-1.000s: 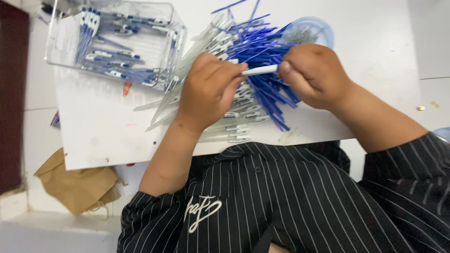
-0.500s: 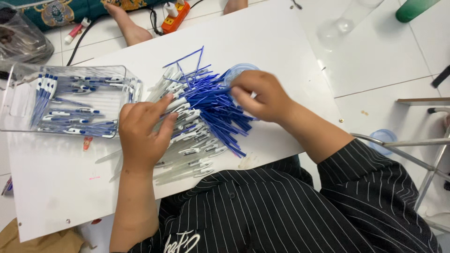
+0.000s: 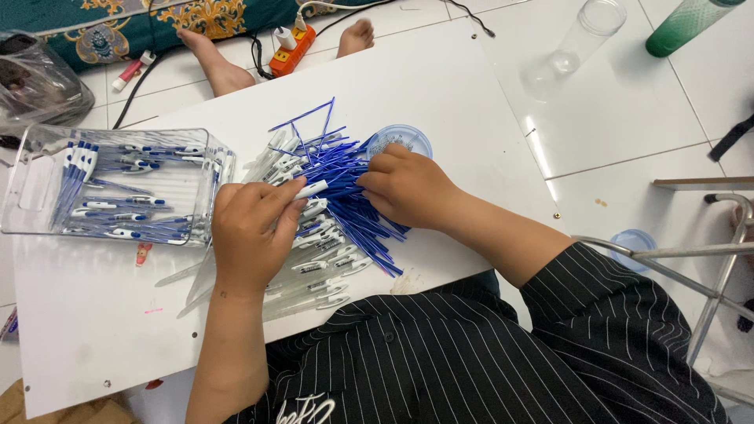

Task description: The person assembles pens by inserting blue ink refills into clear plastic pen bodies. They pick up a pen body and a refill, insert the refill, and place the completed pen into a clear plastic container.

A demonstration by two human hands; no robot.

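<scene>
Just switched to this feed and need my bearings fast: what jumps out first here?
The heap of blue pen refills and clear pen barrels at the middle of the white board catches the eye first, with the left hand holding a white pen piece and the right hand resting on the refills. Left of the heap sits a clear plastic tray of assembled pens.
</scene>
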